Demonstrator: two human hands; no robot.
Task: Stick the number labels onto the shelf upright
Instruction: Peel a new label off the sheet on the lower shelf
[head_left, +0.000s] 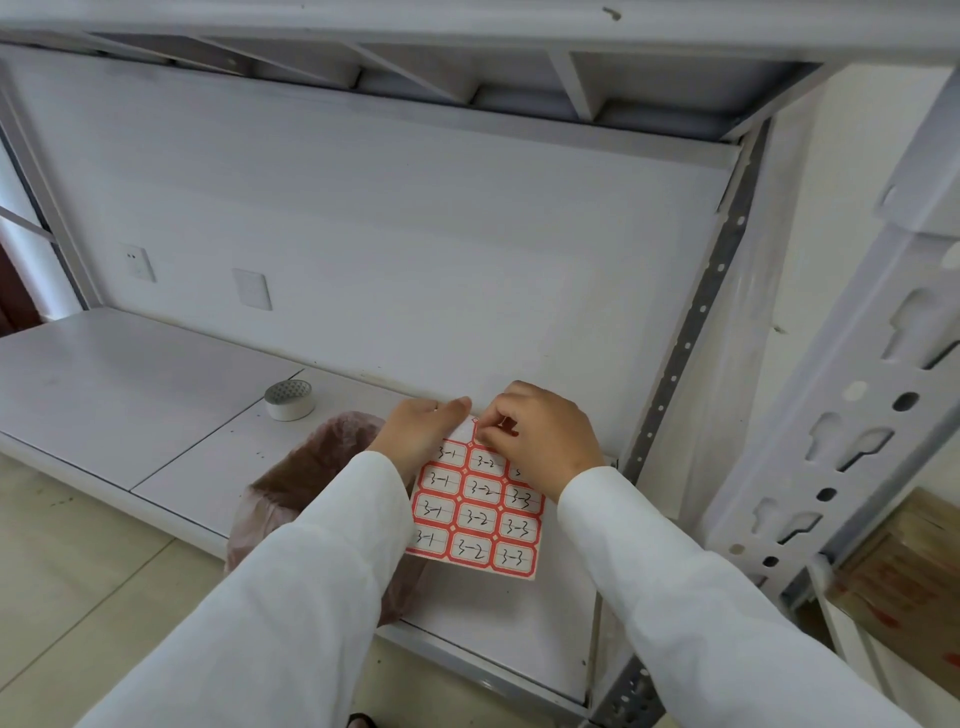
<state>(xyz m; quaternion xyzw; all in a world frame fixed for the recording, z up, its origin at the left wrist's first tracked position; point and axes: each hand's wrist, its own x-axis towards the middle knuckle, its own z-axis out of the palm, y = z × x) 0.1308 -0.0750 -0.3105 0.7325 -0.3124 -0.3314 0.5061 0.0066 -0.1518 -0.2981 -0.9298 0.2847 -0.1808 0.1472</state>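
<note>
A sheet of red-bordered number labels (480, 519), handwritten 3-1, 3-2 and 3-3 in three columns, hangs above the low shelf. My left hand (421, 431) pinches its upper left edge, where one label space is bare white. My right hand (540, 436) covers the upper right corner, its fingertips pinched on a label at the top of the sheet. The white perforated shelf upright (852, 431) stands to the right, close to the camera, apart from both hands. A grey perforated rear upright (691, 332) runs behind my right hand.
A roll of white tape (289, 399) lies on the low white shelf board (130, 395). A bin lined with a pinkish bag (311, 467) stands under my left arm. Cardboard boxes (904, 577) sit at the lower right. An upper shelf (467, 31) hangs overhead.
</note>
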